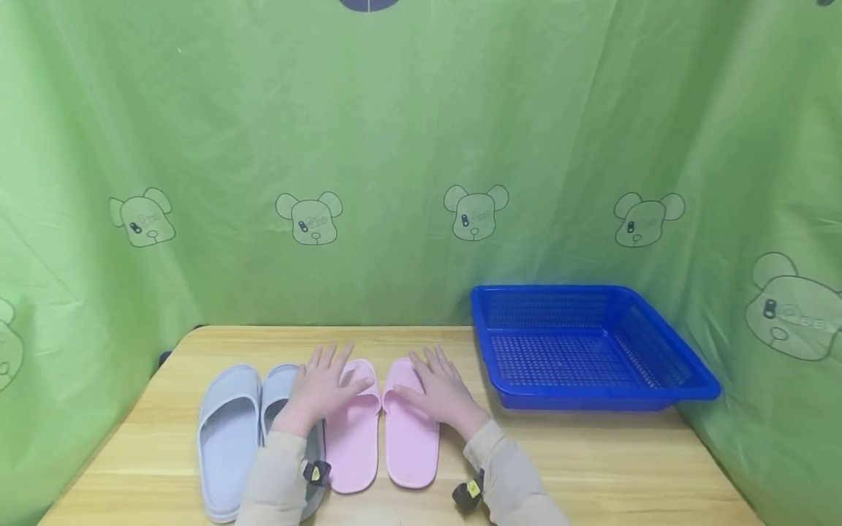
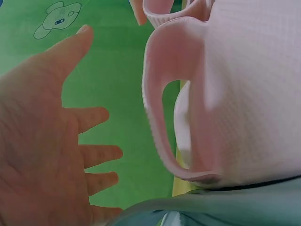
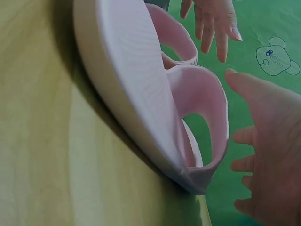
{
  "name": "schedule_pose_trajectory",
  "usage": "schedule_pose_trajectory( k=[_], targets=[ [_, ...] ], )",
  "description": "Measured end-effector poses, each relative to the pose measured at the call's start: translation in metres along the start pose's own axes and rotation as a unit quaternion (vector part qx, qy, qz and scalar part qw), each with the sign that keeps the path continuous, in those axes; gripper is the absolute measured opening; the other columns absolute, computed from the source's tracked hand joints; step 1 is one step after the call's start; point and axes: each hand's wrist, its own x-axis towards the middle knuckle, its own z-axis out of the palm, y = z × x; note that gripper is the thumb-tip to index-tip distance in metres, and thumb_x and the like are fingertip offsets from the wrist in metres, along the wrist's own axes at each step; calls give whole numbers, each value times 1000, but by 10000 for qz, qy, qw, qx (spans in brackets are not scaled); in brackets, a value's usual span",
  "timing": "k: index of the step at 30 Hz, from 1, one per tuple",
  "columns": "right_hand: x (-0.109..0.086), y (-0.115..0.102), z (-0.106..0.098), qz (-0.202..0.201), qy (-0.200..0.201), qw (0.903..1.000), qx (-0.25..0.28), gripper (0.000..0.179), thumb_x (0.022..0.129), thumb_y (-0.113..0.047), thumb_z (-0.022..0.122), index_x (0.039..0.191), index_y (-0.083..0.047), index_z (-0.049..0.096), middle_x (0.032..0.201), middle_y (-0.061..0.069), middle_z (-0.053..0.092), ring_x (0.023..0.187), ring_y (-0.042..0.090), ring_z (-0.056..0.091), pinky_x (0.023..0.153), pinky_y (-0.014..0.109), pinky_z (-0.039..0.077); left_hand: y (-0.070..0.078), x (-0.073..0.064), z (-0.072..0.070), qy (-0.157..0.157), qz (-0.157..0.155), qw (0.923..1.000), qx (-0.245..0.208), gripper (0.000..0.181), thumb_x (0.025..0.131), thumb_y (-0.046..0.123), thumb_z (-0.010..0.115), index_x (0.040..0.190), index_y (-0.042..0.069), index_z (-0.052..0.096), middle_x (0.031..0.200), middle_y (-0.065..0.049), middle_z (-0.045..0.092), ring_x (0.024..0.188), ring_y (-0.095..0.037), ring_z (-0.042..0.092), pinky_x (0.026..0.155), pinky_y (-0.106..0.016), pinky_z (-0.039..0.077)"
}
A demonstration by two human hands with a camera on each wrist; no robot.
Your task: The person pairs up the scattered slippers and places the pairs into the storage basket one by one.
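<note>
Two pink slippers lie side by side, toes pointing away. My left hand point(image 1: 322, 389) has its fingers spread over the gap between the left pink slipper point(image 1: 353, 453) and a grey-blue slipper point(image 1: 226, 446). In the left wrist view that hand point(image 2: 44, 136) is held apart from the pink strap point(image 2: 155, 94), palm showing. Over the strap of the right pink slipper point(image 1: 412, 449), my right hand point(image 1: 442, 391) is spread too. The right wrist view shows this hand point(image 3: 275, 150) apart from the slipper point(image 3: 136, 80), holding nothing. Another grey-blue slipper point(image 1: 279, 378) is partly hidden behind my left hand and sleeve.
A blue plastic basket point(image 1: 592, 403) with perforated sides stands at the back right of the wooden table point(image 1: 579, 467). Green curtain point(image 1: 395, 131) printed with bear heads encloses the table at the back and both sides.
</note>
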Motion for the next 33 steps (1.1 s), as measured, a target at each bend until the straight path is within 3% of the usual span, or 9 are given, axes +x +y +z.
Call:
schedule_pose_trajectory(
  k=[11,33],
  targets=[
    [-1,2,7,-284,-257,9992,90,86,88,-70,49,153,-16,31,159,22,26,150,41,14,120,60,18,1,-2,7,-131,297,9995,47,93,81,65,65,153,16,31,157,-22,29,146,-48,19,113,-71,17],
    [0,4,13,-319,-381,9985,234,84,90,-68,49,153,-15,32,157,19,33,148,39,23,118,59,24,1,2,19,-265,602,9972,365,80,85,61,62,146,12,44,146,-22,47,137,-51,36,110,-71,25]
  ],
)
